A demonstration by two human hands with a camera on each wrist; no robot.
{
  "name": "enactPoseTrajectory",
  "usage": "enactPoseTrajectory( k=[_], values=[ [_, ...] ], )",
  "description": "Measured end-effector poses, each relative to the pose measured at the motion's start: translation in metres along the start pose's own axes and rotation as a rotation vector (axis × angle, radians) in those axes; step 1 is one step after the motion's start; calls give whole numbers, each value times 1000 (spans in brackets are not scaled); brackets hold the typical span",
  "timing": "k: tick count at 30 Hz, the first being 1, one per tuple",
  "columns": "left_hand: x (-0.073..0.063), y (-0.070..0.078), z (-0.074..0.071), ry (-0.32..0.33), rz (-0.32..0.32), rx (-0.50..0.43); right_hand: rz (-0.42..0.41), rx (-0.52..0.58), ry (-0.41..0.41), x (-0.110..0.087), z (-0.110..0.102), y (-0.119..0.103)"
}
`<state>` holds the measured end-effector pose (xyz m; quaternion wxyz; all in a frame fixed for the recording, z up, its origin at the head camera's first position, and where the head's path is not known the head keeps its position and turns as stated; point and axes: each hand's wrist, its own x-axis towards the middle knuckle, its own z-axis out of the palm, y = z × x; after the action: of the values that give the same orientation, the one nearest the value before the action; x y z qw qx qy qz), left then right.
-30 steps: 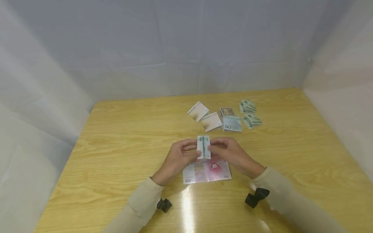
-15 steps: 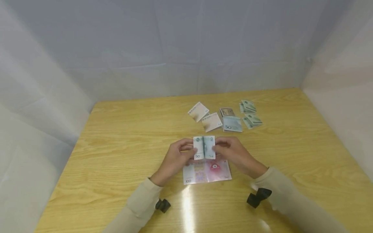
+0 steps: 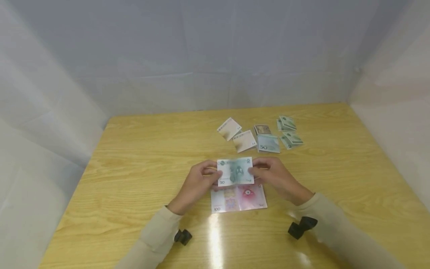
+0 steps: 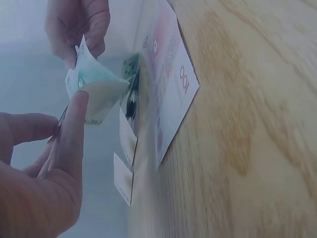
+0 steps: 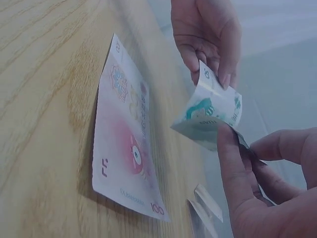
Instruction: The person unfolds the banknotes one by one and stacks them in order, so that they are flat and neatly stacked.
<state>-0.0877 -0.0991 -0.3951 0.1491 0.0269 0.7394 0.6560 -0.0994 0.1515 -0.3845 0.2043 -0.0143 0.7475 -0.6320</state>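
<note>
A green-and-white 50 banknote [image 3: 235, 172] is held up between both hands, still bent along its middle in the wrist views. My left hand [image 3: 201, 177] pinches its left end between thumb and fingers. At the other end, my right hand [image 3: 273, 175] pinches it the same way. Below the note, a pink 100 banknote [image 3: 239, 200] lies spread out on the table; its upper edge is partly covered in the head view. The right wrist view shows that pink banknote [image 5: 124, 134] slightly curled off the wood.
Behind the hands lie folded notes: two pale brown ones [image 3: 244, 141], a blue-green 50 note [image 3: 268, 143] overlapping a brown note [image 3: 262, 129], and two small green ones [image 3: 291, 139] at the right. The wooden table [image 3: 141, 160] ends at a pale cloth backdrop [image 3: 215, 56].
The hands have moved apart, and the green banknote between them has opened from a narrow folded strip to nearly its full face. The pink banknote and the notes behind stay put.
</note>
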Motion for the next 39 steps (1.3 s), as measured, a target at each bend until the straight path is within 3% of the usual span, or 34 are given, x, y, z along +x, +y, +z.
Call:
enactPoseTrajectory(
  k=[8,23,33,39],
  values=[
    [-1,0,-5,29,-35,9,-3,-34,8,0,-10,3],
    [-5,-6,-20,49,-61,75,83,-108,31,-1,-20,4],
    [-9,-8,-27,-19,-89,68,108,-114,19,-1,-20,7],
    [-10,-10,-30,-56,-95,77,81,-140,-25,-1,-25,13]
  ],
)
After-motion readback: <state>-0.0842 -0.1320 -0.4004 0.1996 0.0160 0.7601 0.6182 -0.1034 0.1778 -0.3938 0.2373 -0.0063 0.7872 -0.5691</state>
